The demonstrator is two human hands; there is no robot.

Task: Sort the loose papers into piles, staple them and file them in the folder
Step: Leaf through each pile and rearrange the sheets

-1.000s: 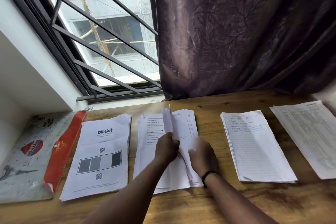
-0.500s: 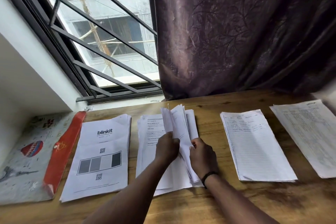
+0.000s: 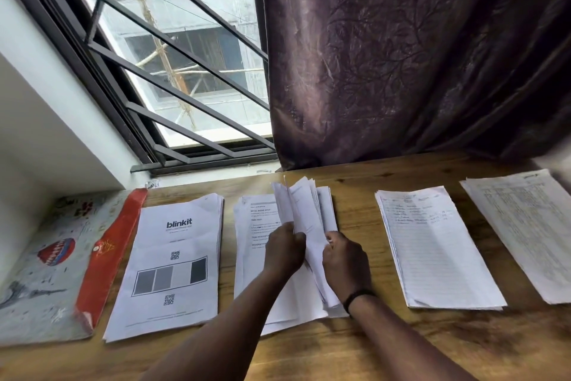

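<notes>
Several paper piles lie in a row on the wooden table (image 3: 355, 346). The middle pile (image 3: 256, 226) is partly lifted: my left hand (image 3: 285, 252) grips a raised bunch of sheets (image 3: 301, 207) standing on edge. My right hand (image 3: 346, 263) pinches the sheets just right of that bunch. To the left lies a pile topped by a "blinkit" sheet (image 3: 173, 263). Right of my hands are a lined pile (image 3: 432, 244) and a printed-table pile (image 3: 531, 226). A folder with a red flap (image 3: 61, 263) lies at the far left. No stapler is in view.
A barred window (image 3: 173, 71) and its white sill stand behind the table's left half. A dark patterned curtain (image 3: 401, 56) hangs down to the table's back edge on the right. Bare wood runs along the front edge.
More sheets have been lifted into the raised bunch, which has fanned wider. My right hand has moved up and in toward the left hand.
</notes>
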